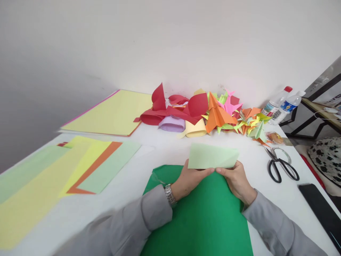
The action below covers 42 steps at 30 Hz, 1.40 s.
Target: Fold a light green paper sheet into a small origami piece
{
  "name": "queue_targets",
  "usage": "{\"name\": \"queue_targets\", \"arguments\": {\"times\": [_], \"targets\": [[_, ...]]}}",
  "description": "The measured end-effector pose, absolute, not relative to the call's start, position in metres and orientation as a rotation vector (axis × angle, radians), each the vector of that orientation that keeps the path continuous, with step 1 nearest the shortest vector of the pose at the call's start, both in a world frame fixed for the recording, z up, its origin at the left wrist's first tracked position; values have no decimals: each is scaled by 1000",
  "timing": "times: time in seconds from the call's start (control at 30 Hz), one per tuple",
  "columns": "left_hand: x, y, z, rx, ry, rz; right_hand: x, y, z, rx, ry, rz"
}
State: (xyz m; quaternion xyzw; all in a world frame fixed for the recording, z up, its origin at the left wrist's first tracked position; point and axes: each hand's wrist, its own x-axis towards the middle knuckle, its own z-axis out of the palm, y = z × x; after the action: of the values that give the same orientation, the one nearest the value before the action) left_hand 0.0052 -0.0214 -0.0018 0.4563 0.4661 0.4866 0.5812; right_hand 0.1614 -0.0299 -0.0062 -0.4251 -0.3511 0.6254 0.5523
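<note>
A pale green sheet of paper [213, 156] is held up above the table between my two hands. My left hand [190, 179], with a metal watch on its wrist, grips the lower left part, thumb along the bottom edge. On the lower right, my right hand [237, 179] pinches the same sheet, and the two thumb tips nearly meet at the middle. The other fingers are mostly hidden behind the paper. Beneath both hands lies a large green sheet [202, 220] that reaches the front of the view.
Coloured paper strips [87, 156] and a stack of large yellow sheets [106, 113] lie left. Folded paper shapes [218, 115] are heaped along the wall. To the right are black-handled scissors [282, 167], two plastic bottles [277, 101], a small packet [277, 138] and a flat black object [319, 209].
</note>
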Motion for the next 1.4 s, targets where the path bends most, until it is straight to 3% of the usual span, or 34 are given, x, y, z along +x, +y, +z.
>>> {"name": "queue_targets", "arguments": {"times": [0.37,1.4], "targets": [[3,-21,-2,903,823,1130,161,-29,-4,-1000,-847,1459],[-6,-9,-9,832,848,1205,193,-7,-6,-1093,-928,1252]]}}
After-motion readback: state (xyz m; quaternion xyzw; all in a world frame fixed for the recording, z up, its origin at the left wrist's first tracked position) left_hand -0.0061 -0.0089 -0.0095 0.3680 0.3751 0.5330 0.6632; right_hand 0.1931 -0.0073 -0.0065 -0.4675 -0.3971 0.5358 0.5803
